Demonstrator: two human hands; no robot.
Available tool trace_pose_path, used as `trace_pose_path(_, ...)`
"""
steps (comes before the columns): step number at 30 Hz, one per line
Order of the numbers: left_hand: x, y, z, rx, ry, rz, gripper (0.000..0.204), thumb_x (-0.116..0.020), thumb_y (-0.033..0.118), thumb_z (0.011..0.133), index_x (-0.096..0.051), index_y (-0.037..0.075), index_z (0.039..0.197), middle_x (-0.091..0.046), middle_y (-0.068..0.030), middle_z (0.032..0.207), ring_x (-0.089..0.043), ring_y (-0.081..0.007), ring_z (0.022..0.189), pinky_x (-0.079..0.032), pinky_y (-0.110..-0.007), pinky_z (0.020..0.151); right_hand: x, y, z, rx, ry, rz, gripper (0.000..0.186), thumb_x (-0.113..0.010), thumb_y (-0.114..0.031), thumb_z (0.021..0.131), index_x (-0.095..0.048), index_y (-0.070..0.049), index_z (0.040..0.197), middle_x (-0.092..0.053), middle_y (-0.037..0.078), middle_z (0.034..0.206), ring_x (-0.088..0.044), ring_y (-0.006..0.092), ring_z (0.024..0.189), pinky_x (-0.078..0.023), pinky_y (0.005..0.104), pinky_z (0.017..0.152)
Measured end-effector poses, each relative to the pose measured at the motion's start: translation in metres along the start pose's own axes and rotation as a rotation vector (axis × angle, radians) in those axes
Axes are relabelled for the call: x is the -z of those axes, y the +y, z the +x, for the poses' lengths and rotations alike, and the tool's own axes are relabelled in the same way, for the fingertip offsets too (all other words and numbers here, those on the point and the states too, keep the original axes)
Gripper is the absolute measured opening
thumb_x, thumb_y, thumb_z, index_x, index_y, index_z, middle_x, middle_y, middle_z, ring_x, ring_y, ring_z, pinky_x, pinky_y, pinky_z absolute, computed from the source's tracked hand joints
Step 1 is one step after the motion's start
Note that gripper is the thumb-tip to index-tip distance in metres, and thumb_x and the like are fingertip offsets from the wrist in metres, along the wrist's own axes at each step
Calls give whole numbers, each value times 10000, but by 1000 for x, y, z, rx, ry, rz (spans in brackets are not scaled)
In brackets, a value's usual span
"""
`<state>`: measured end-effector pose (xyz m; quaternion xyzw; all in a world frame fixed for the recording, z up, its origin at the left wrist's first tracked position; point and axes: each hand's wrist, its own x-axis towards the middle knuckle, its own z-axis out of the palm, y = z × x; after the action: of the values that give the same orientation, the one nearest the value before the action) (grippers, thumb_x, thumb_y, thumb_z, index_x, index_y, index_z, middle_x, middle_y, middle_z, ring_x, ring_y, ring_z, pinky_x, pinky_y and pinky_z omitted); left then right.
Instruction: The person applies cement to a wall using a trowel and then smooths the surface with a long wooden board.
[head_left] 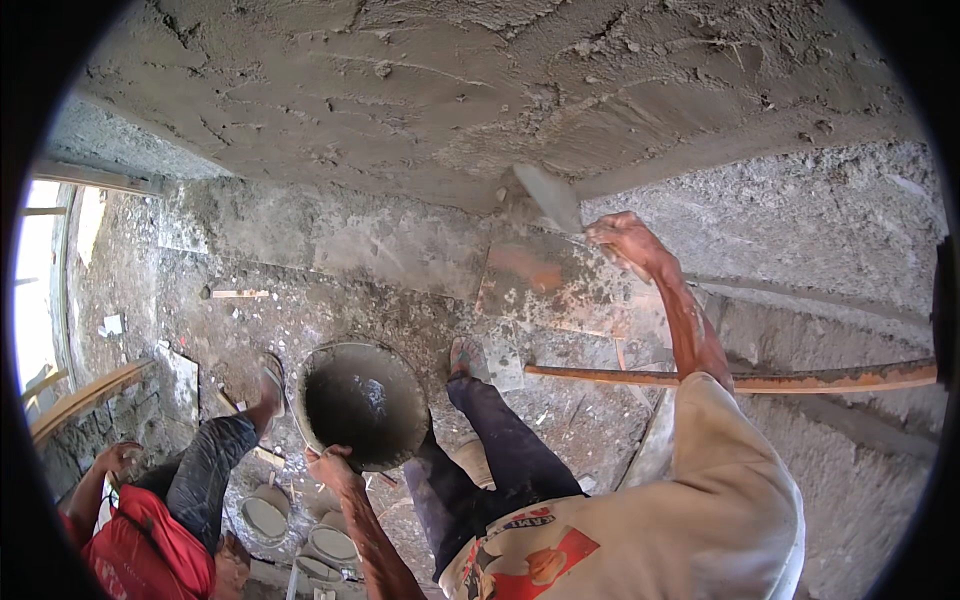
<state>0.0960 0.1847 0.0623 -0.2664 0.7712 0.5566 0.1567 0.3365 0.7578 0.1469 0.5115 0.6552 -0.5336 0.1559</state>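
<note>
Left hand [330, 466] grips the near rim of a round mortar pan [362, 402], held at knee level; a dark wet mortar film lines its inside. Right hand [625, 240] is closed on a trowel [548, 196], blade against the rough plastered wall [420, 90]. Small round bowls [266, 516] of grey mix sit on the floor beside another person's leg [215, 455].

Trowel [548, 195], 12 o'clock: blade smeared by motion blur, its handle hidden inside the right hand [622, 240].
Mortar pan [362, 402], centre: near rim covered by the left hand [330, 466]; floor beneath it hidden.
Second person in red [150, 545], 8 o'clock: torso cut off by the lower edge.
Small bowls [265, 517], 7 o'clock: contents too small to tell.
</note>
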Motion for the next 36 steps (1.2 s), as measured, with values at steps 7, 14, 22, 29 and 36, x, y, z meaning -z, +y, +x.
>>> trace_pose_path(7,8,-20,6,161,-4,11,403,-544,-160,549,-514,39,898,-580,-62,810,-581,-231,688,-495,-353,666,-81,50,-109,312,332,-41,322,-586,-347,1047,-630,-70,1205,-579,-25,775,-506,99,645,-456,313,581)
trace_pose_path(14,-41,-32,47,175,-134,11,358,-643,-74,611,-573,53,938,-606,-74,884,-609,-260,757,-520,-394,694,-209,146,-35,102,482,-576,397,-613,-384,987,-537,-32,1153,-709,259,908,-705,462,792,-557,569,703)
trace_pose_path(22,-167,-140,199,24,-330,24,193,-655,-38,621,-617,-3,807,-608,-99,826,-614,-270,692,-524,-394,653,-165,182,166,309,862,-848,339,-538,-472,1020,-568,-139,1078,-720,171,863,-711,406,720,-577,518,608)
trace_pose_path(29,-261,-178,274,-232,-506,-124,185,-738,-62,762,-574,-4,823,-631,-57,827,-564,-182,697,-498,-355,711,-71,137,156,533,1308,-1164,310,-594,-419,1008,-560,-118,943,-667,128,774,-692,344,627,-526,455,477)
trace_pose_path(36,-298,-155,279,-541,-485,-96,360,-804,27,824,-456,61,740,-543,-18,762,-447,-152,704,-426,-343,671,1,104,35,497,1615,-1034,414,-459,-469,1081,-512,-111,882,-481,45,539,-472,165,460,-456,376,468)
